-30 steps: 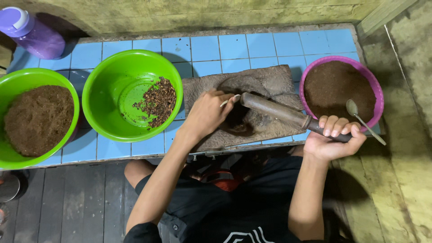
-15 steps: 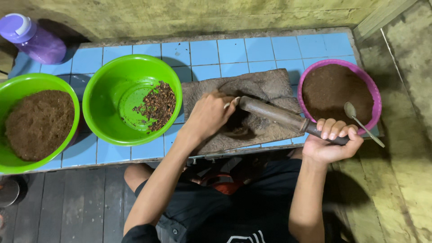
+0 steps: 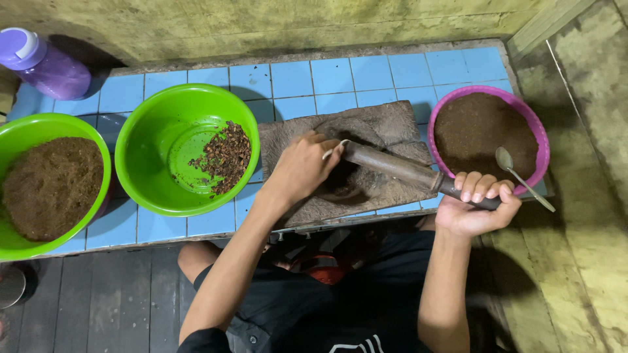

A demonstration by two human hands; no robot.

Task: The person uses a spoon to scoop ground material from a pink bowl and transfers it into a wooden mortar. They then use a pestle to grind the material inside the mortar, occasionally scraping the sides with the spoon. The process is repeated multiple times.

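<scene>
Two hands work a stone roller across a grinding slab.

The right hand (image 3: 476, 208) is curled tight around the dark end of the stone roller (image 3: 412, 173), fingers wrapped over the top, at the near right corner of the slab. The left hand (image 3: 302, 167) lies pressed over the roller's other end, fingers closed down on it, above the hollow in the middle of the grinding slab (image 3: 392, 131). The roller lies slanted across the slab, which rests on a blue-tiled counter (image 3: 340, 75). Just right of the slab stands a pink bowl (image 3: 536, 134) full of brown powder, with a metal spoon (image 3: 520, 173) leaning over its rim. Left of the slab, a green bowl (image 3: 157, 117) holds a small heap of dark bits; further left, another green bowl (image 3: 26, 127) holds brown powder, and a purple bottle (image 3: 42, 65) lies behind it.
</scene>
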